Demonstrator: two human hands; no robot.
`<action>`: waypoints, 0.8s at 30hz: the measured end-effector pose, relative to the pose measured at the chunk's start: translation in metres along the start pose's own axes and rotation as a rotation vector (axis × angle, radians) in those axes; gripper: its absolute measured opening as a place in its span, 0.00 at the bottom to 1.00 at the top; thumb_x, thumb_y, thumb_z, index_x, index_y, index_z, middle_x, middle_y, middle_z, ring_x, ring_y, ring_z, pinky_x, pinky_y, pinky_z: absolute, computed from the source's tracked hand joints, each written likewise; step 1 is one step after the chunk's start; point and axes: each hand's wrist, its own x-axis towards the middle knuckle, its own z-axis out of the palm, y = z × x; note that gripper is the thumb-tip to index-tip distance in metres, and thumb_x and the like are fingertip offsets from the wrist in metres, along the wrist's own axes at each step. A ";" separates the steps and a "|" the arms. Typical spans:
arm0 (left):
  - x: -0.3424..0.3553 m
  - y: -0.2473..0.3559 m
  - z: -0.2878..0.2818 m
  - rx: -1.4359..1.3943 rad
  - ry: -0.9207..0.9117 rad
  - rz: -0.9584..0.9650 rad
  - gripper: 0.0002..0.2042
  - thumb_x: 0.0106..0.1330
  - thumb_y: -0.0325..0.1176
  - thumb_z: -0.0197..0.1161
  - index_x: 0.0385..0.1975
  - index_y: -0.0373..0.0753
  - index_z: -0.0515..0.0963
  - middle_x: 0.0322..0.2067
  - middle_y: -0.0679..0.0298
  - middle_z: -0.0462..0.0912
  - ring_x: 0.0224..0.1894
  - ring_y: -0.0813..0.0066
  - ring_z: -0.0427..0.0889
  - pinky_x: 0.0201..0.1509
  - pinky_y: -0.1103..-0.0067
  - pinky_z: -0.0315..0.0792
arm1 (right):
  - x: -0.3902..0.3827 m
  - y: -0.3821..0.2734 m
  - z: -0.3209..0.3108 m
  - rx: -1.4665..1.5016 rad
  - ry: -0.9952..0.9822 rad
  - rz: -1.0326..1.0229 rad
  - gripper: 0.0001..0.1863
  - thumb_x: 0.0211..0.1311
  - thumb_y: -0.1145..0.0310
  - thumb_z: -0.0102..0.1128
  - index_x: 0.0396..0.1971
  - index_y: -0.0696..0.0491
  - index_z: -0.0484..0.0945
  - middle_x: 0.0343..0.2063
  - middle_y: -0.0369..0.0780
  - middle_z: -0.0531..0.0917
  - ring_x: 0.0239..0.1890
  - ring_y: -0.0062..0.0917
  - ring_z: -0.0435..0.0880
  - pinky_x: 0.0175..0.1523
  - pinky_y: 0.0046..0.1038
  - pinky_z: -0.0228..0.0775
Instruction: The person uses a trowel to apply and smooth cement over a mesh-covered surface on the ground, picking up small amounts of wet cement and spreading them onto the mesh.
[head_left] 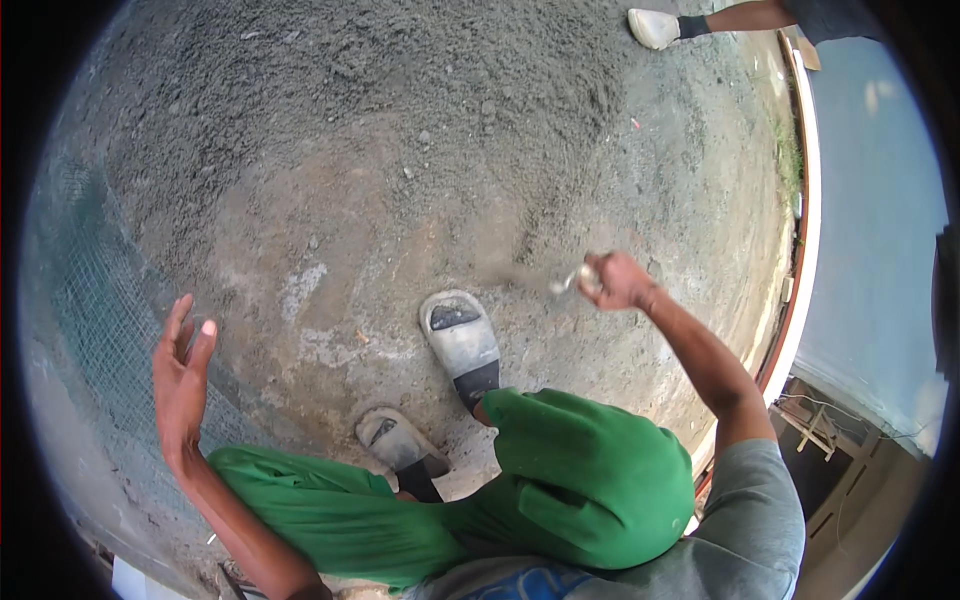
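A: What takes up most of the view?

B: Bare ground [400, 200], grey and gritty, with a heap of loose sand or gravel [350, 70] across the far side. Along the left runs a green wire mesh [90, 330], and on the right a curved rusty-edged rim [805, 250] borders a pale blue surface [875, 220].

A: And the person?

B: They look down at their own legs in green trousers [580, 480] and a grey shirt [750, 530]. Two dusty grey slippers show: one foot [462, 340] is set forward near the middle, the other [398, 440] sits nearer and to the left.

A: What about the hands?

B: The right hand [618, 282] is stretched out to the right of the forward foot, fingers curled shut around a small shiny metal object [568, 281]. The object pokes out from the left side of the fist; it is blurred, so I cannot tell what it is.

A: And the other?

B: The left hand [182, 375] is raised on the near left, over the mesh, open with fingers spread and holding nothing. It is well apart from the metal object, with the forward foot lying between the two hands.

A: Anyone else?

B: At the far right edge, another person's foot [655, 27] in a pale shoe with a dark sock stands on the ground, well away from both hands.
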 end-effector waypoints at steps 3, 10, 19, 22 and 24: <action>0.001 -0.006 -0.006 0.060 -0.017 -0.080 0.36 0.73 0.47 0.68 0.76 0.35 0.68 0.74 0.40 0.68 0.79 0.45 0.64 0.79 0.56 0.63 | 0.004 -0.002 0.016 -0.250 0.082 -0.200 0.21 0.63 0.47 0.56 0.36 0.52 0.80 0.20 0.46 0.83 0.23 0.39 0.85 0.35 0.43 0.83; 0.010 0.003 0.001 0.041 -0.009 -0.061 0.35 0.75 0.46 0.67 0.76 0.34 0.68 0.71 0.40 0.73 0.76 0.48 0.70 0.78 0.59 0.65 | 0.051 0.070 -0.099 -0.080 0.410 0.301 0.20 0.65 0.53 0.58 0.37 0.57 0.83 0.22 0.50 0.85 0.24 0.41 0.86 0.35 0.46 0.81; 0.004 -0.016 -0.021 0.005 -0.028 -0.112 0.36 0.74 0.43 0.68 0.76 0.27 0.66 0.74 0.38 0.68 0.78 0.48 0.68 0.79 0.62 0.64 | 0.135 -0.129 -0.058 -0.201 -0.011 -0.186 0.29 0.77 0.42 0.50 0.49 0.56 0.82 0.23 0.49 0.85 0.32 0.41 0.86 0.47 0.48 0.80; 0.004 -0.060 -0.048 0.009 0.025 -0.196 0.37 0.74 0.42 0.68 0.76 0.26 0.64 0.75 0.38 0.67 0.78 0.49 0.67 0.80 0.64 0.61 | 0.179 -0.054 -0.145 -0.003 0.212 0.164 0.34 0.79 0.37 0.50 0.45 0.59 0.81 0.23 0.48 0.85 0.26 0.41 0.86 0.37 0.43 0.77; 0.001 -0.076 -0.064 -0.019 0.044 -0.223 0.37 0.73 0.41 0.67 0.76 0.26 0.64 0.76 0.38 0.66 0.79 0.49 0.66 0.81 0.65 0.60 | 0.183 -0.027 -0.174 -0.108 0.420 0.147 0.34 0.80 0.40 0.51 0.42 0.63 0.81 0.22 0.51 0.85 0.25 0.42 0.86 0.34 0.44 0.76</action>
